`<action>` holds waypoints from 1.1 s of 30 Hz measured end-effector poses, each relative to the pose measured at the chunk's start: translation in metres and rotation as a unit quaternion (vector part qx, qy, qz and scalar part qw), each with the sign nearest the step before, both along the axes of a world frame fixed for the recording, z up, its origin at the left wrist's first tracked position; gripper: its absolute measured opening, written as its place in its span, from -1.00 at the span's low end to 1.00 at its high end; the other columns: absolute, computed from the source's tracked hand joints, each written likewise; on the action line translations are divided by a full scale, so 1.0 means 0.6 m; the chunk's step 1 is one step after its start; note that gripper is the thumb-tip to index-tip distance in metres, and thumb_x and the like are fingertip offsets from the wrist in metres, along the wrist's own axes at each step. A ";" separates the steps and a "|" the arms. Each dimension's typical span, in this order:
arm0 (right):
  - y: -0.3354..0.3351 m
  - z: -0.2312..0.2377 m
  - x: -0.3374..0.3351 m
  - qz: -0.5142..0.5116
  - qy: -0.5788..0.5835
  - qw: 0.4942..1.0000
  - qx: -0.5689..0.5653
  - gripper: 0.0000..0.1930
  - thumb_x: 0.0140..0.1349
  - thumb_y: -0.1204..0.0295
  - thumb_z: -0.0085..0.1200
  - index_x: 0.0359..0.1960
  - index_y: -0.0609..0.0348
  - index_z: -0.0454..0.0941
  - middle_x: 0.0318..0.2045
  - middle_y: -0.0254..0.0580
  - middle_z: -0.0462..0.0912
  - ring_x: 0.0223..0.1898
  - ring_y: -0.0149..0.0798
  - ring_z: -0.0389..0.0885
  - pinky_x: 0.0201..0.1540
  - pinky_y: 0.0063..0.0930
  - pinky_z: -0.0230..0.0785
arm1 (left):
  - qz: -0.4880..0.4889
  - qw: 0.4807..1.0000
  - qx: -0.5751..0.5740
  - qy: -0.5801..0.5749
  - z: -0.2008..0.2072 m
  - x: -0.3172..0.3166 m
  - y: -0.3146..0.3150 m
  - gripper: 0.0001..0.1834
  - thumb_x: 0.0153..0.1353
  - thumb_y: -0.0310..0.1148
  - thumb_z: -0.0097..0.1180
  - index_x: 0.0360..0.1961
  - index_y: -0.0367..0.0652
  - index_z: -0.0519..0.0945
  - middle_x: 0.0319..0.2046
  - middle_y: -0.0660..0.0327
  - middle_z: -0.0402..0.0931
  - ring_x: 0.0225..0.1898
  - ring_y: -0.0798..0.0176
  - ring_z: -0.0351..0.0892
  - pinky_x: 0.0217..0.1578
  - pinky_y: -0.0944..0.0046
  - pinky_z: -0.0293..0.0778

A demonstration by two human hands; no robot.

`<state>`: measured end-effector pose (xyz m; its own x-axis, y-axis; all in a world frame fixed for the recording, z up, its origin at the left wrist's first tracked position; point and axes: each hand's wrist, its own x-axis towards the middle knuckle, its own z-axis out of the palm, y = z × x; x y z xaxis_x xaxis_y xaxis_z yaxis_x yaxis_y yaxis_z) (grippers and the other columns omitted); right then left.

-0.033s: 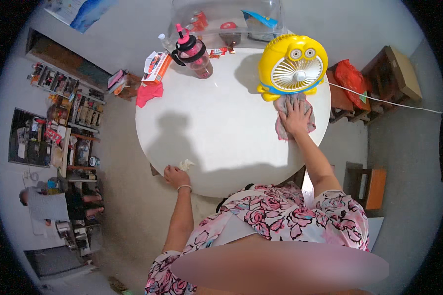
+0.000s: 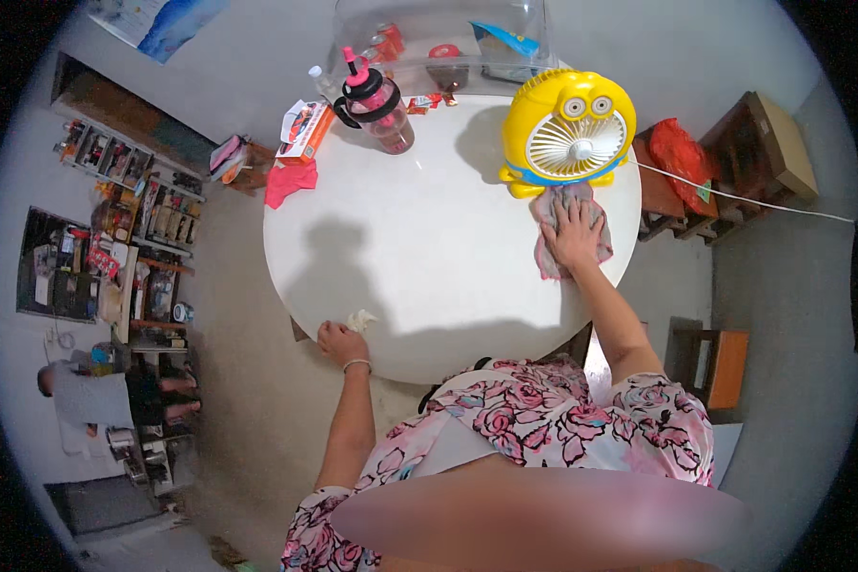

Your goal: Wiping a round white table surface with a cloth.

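On the right side of the round white table (image 2: 429, 238), my right hand (image 2: 574, 236) lies flat with fingers spread. Under it is a greyish-pink cloth (image 2: 549, 257), pressed to the tabletop just in front of a yellow cartoon-shaped fan (image 2: 520, 119). My left hand (image 2: 338, 343) rests at the near left edge of the table with its fingers curled in. Whatever it may hold is hidden. A crumpled white tissue (image 2: 361, 319) lies right beside its fingers.
At the far left stand a pink-lidded drinking bottle (image 2: 391, 133), a tissue box (image 2: 303, 138) and a pink cloth (image 2: 290, 181). A clear plastic cover (image 2: 429, 71) sits behind. The fan's white cord (image 2: 734, 194) runs right. A person (image 2: 95, 396) stands by shelves at left.
My right hand and the cloth beneath it have slid slightly toward me, a little away from the fan. My left hand stays where it was.
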<state>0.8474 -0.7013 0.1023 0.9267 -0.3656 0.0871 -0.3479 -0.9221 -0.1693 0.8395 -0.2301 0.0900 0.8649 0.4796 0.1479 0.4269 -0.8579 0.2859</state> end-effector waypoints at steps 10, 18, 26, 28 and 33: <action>-0.031 0.045 -0.116 -0.056 0.071 0.996 0.001 -0.31 0.22 -0.14 -0.22 0.34 -0.12 0.13 0.38 -0.06 0.01 0.41 0.12 -0.22 0.27 0.38 -0.37 | -0.039 0.998 0.019 -0.038 -0.004 -0.009 0.018 -0.90 0.16 -0.42 -0.04 -0.39 -0.18 0.51 0.10 0.18 0.29 0.20 0.09 0.18 0.18 -0.01 0.04; -0.120 0.017 -0.077 -0.149 0.051 0.986 -0.043 -0.28 0.22 -0.17 -0.26 0.36 -0.13 0.07 0.36 -0.11 0.07 0.40 0.03 -0.11 0.26 0.33 -0.18 | -0.026 0.999 0.019 0.003 -0.010 -0.024 0.000 -0.90 0.18 -0.41 -0.05 -0.38 -0.14 0.52 0.09 0.18 0.30 0.20 0.10 0.18 0.17 -0.03 0.05; -0.120 0.005 -0.073 -0.158 0.066 0.985 -0.032 -0.29 0.23 -0.18 -0.28 0.36 -0.17 0.06 0.38 -0.13 0.03 0.41 0.00 -0.12 0.28 0.28 -0.18 | -0.032 0.998 0.041 -0.028 -0.023 -0.033 0.002 -0.89 0.19 -0.40 -0.05 -0.39 -0.14 0.52 0.09 0.20 0.31 0.20 0.11 0.19 0.16 -0.05 0.05; -0.119 0.003 -0.072 -0.163 0.072 0.984 -0.026 -0.30 0.24 -0.18 -0.29 0.36 -0.18 0.06 0.38 -0.14 0.03 0.41 0.00 -0.13 0.28 0.28 -0.18 | -0.030 0.999 0.027 -0.011 -0.017 -0.033 -0.002 -0.88 0.19 -0.39 -0.04 -0.39 -0.13 0.53 0.09 0.21 0.31 0.20 0.10 0.19 0.15 -0.06 0.06; -0.112 0.000 -0.069 -0.171 0.078 0.982 -0.027 -0.31 0.24 -0.16 -0.28 0.36 -0.19 0.06 0.39 -0.17 0.02 0.42 -0.01 -0.15 0.29 0.27 -0.19 | -0.018 1.000 0.020 0.010 -0.007 -0.028 -0.006 -0.90 0.19 -0.39 -0.04 -0.35 -0.12 0.51 0.07 0.21 0.31 0.20 0.11 0.18 0.15 -0.06 0.09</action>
<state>0.8063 -0.7688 0.1026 0.7539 -0.6567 -0.0187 -0.6568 -0.7528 -0.0434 0.8224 -0.2338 0.0857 0.8846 0.4417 0.1494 0.4003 -0.8837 0.2425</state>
